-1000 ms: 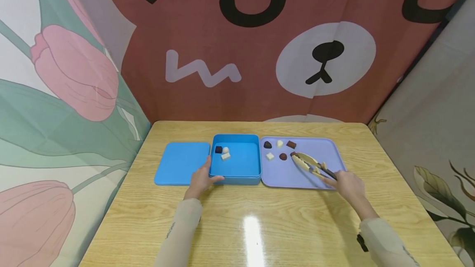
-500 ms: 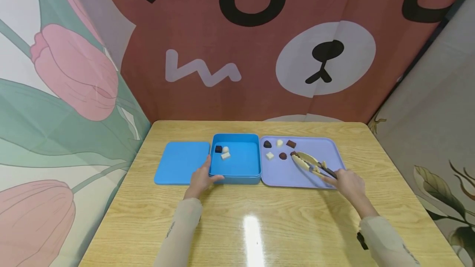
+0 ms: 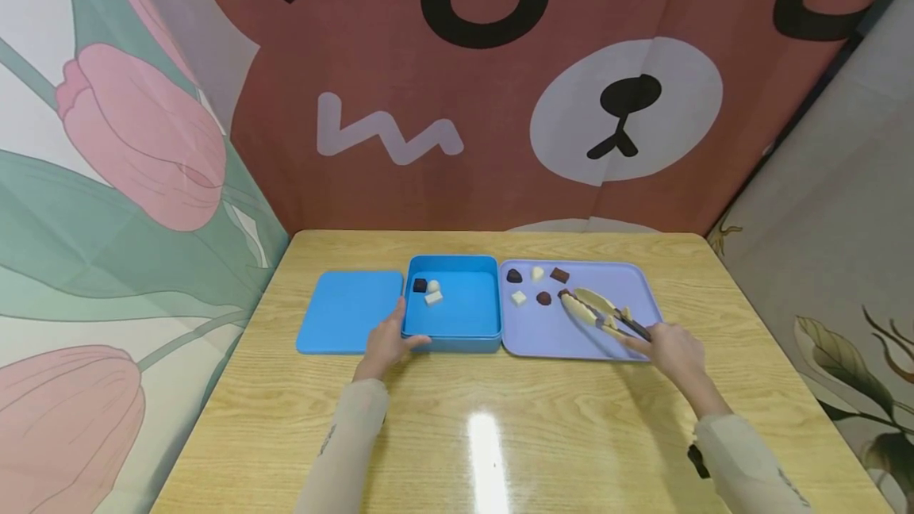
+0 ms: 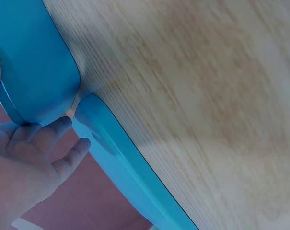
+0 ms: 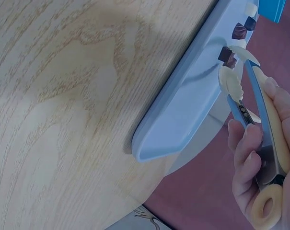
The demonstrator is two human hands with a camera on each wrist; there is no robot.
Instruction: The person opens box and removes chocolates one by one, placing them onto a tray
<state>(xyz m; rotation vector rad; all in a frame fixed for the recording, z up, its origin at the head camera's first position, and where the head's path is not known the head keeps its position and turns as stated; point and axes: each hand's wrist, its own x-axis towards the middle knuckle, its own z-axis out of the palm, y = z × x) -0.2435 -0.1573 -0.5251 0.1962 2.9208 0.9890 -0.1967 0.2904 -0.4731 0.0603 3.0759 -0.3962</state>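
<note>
At the near left corner of a blue box (image 3: 457,346), the left hand (image 3: 386,345) rests with fingers along the side wall and thumb along the front. In the left wrist view its fingers look loosely extended. The box holds a dark cube (image 3: 420,285), a white ball (image 3: 433,286) and a white block (image 3: 433,298). The right hand (image 3: 677,351) grips a pair of cream-tipped tongs (image 3: 589,309) over a lilac tray (image 3: 607,343). The tong tips stand around a brown chocolate-like piece (image 5: 229,62); whether they squeeze it I cannot tell.
Also on the tray lie a dark piece (image 3: 514,276), a cream piece (image 3: 537,274), a brown rectangular piece (image 3: 560,275), a white piece (image 3: 518,298) and a round brown piece (image 3: 544,298). A flat blue lid (image 3: 351,312) lies left of the box. Printed cloth (image 3: 485,141) hangs behind the table.
The right hand and the tongs have shifted very slightly to the right. The left hand, the box and the pieces stay where they were.
</note>
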